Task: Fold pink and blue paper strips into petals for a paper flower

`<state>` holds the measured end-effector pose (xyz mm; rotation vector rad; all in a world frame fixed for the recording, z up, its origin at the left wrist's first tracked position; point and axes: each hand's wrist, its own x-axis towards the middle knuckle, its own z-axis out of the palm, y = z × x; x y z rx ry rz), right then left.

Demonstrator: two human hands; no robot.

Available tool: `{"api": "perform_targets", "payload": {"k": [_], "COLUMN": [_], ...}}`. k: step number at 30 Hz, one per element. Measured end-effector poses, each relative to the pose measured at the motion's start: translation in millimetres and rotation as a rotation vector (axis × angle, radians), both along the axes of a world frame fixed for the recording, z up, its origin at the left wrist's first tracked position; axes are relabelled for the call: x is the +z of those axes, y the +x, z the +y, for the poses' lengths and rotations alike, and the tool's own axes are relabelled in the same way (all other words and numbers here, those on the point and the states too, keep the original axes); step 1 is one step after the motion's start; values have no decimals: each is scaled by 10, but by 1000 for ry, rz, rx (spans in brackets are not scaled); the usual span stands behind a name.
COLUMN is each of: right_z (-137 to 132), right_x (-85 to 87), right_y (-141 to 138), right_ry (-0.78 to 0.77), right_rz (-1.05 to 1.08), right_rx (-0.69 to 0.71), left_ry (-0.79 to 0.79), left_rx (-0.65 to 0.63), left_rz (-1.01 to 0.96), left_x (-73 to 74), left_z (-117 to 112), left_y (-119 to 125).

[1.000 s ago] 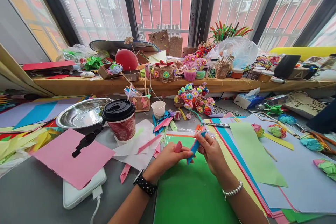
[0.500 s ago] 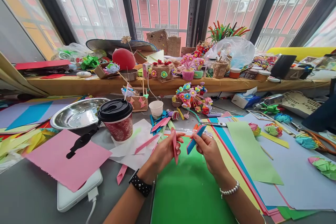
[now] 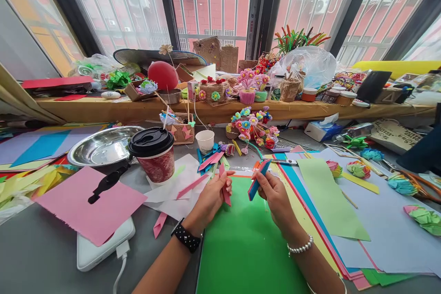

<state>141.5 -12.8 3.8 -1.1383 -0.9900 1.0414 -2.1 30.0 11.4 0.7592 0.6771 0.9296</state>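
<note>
Far left there's the coffee cup [image 3: 154, 156], nobody touching it. The left hand [image 3: 210, 197] is pinched around a folded pink strip [image 3: 225, 188], held upright over the green sheet [image 3: 248, 248]. Just beside it, the right hand [image 3: 275, 195] grips a tilted blue strip [image 3: 258, 183] (red on the back, I think). A second ago both strips met between the hands. Now they've come apart, one per hand, so nothing's joined.

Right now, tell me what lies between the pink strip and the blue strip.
Head view: the gap between the pink strip and blue strip is bare air, with only the green sheet beneath it.
</note>
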Motion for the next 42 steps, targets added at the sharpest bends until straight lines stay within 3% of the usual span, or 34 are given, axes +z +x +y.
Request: {"api": "perform_targets", "payload": {"k": [6,13,20,30,42], "right_z": [3,6,-35,-34,-36], "right_x": [-19,-21,58,47,39], "right_y": [-6,7,-21,-67,-65], "right_ry": [-26,39,21,25,-36], "right_rz": [21,-127,-213,-70,24], "right_rx": [-5,-7,137,198,308], "left_ry": [-12,87,158,124,99], "left_rx": [-70,-116,-61,-33,-286], "left_rz": [61,241,322,276,89], "left_x": [27,39,44,77,140], "left_z": [6,-6,-23,-73,-117], "left_y": [-17,-45,-29,-4,-29]}}
